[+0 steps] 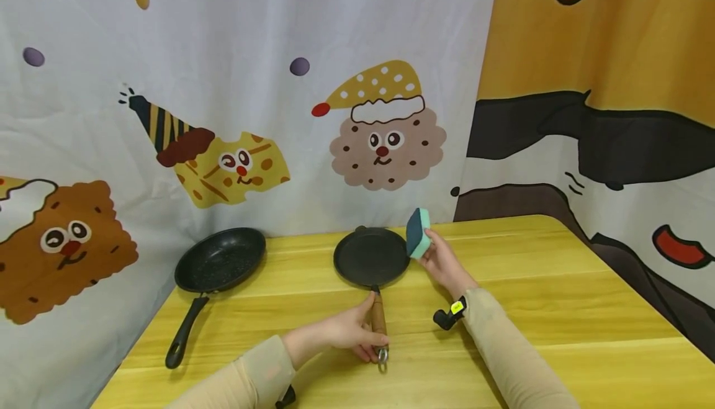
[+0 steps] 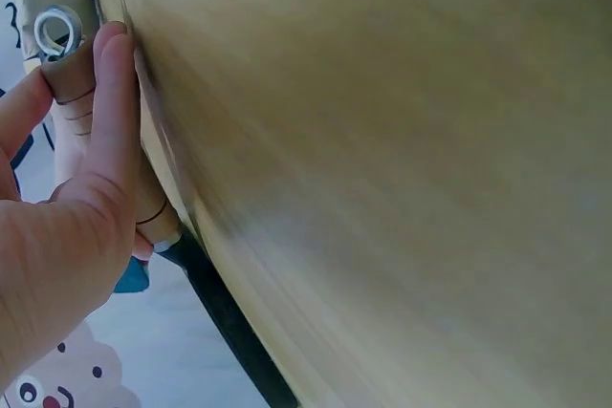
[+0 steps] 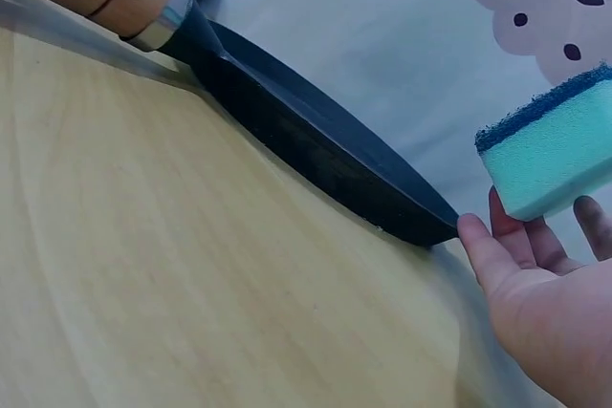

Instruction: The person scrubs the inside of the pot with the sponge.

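A flat black pan with a wooden handle lies on the table, the handle toward me. My left hand grips that handle near its end, thumb along one side, by the metal hanging ring. At the pan's right rim, my right hand holds a sponge above the table. The sponge is mint green with a dark blue scouring layer, which faces left toward the pan. In the right wrist view, one fingertip appears at the rim; whether it touches cannot be told.
A deeper black frying pan sits at the left of the yellow wood-grain table, its black handle pointing toward me. Behind the table hangs a printed curtain with cartoon figures. A black wrist device is strapped at my right wrist.
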Available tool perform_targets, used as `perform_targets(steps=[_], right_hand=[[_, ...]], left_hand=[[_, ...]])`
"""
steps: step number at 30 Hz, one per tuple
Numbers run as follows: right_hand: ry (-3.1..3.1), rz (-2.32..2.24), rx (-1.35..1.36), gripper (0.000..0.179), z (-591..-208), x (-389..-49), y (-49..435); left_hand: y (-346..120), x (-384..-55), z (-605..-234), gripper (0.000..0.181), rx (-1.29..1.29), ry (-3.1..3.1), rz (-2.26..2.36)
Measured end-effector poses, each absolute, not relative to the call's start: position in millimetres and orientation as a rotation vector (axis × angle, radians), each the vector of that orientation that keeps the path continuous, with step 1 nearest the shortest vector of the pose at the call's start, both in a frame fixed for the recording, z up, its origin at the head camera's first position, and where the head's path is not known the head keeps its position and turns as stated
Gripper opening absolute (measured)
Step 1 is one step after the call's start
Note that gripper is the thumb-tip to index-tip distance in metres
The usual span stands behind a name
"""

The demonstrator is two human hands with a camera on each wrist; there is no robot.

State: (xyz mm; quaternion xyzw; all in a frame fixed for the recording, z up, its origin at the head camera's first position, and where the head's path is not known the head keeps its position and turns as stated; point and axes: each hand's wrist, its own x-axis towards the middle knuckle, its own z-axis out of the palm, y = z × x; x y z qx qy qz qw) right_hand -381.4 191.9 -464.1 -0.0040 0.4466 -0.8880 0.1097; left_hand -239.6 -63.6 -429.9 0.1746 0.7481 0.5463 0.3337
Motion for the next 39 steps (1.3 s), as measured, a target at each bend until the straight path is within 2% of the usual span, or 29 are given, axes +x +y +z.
perform_targets(steps=[4, 11, 18, 32, 39], right_hand=[[1.328, -2.597, -0.013, 0.026, -464.0, -381.2, 198.1], [1.274, -2.615, 0.063, 0.046, -465.0, -384.1, 214.0], [1.161, -2.649, 0.155, 0.043, -463.0, -383.5, 242.0], [0.998, -2.813, 0.282, 0.064, -460.0, -375.9, 305.6], [0.929, -2.904, 0.305, 0.062, -459.4, -370.6, 325.0]], left_hand=[[-61.3, -240.5, -429.4, 0.100, 0.457, 1.935, 1.434], [-46.0, -241.7, -429.9, 0.099, 0.460, 1.919, 1.429], [-20.8, -245.2, -429.7, 0.100, 0.467, 1.921, 1.407], [44.3, -255.6, -424.6, 0.100, 0.519, 1.907, 1.318], [73.6, -261.7, -428.0, 0.101, 0.514, 1.902, 1.333]])
